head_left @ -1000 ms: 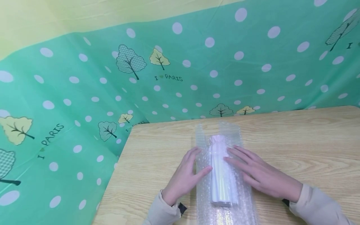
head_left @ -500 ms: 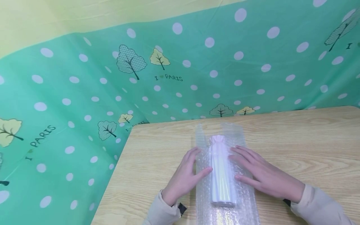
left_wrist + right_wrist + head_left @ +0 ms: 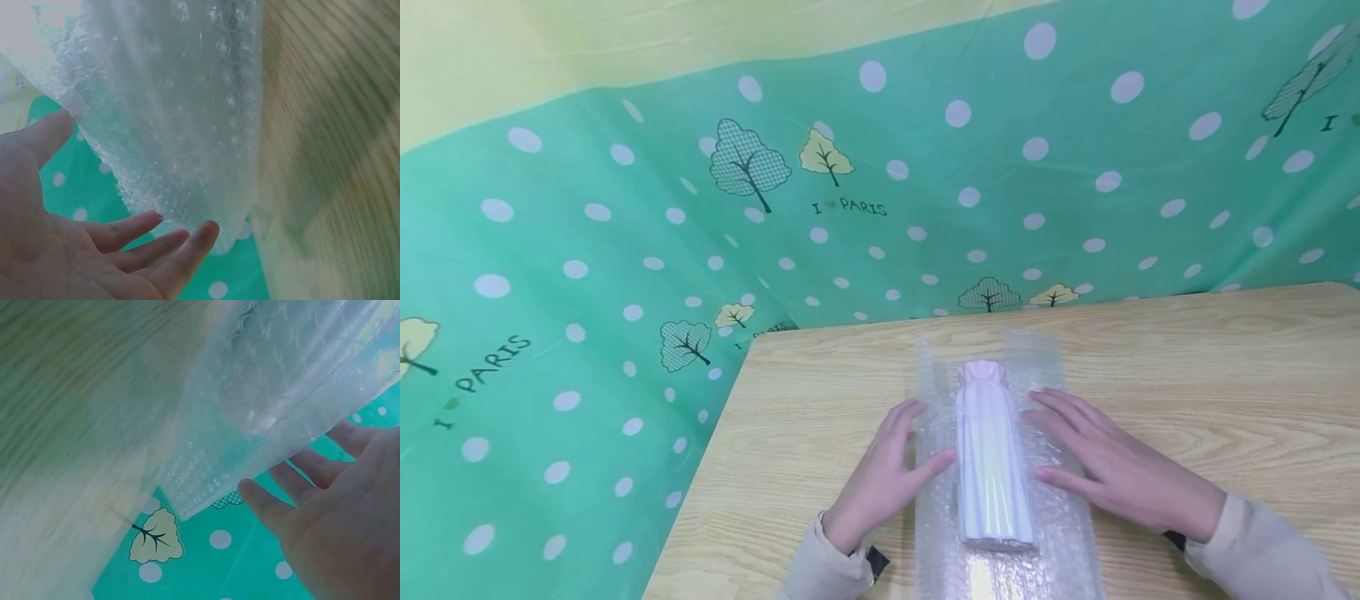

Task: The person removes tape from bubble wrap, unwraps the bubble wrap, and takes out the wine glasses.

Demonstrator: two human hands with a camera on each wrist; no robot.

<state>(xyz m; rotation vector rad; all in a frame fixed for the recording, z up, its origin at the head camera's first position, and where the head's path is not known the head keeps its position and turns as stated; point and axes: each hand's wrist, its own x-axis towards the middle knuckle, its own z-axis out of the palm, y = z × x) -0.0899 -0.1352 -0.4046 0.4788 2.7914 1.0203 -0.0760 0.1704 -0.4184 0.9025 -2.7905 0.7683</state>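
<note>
Vase [image 3: 992,471] lying along bubble wrap [image 3: 1063,542]

Pale and ribbed, the vase lies lengthwise on the table [image 3: 1225,383], its frilled neck pointing away from the person and its base nearer. Clear wrap spreads beneath and past both sides – whether a layer also covers the vase, I cannot tell from the head view. The left hand [image 3: 883,483] is at the wrap's left edge, fingers loosely spread, its thumb just beside the vase; nothing is gripped. The right hand [image 3: 1123,475] is over the opposite edge – fingers apart and relaxed, likewise holding nothing. Behind the table hangs a green dotted cloth [image 3: 880,125] printed with trees.
</note>
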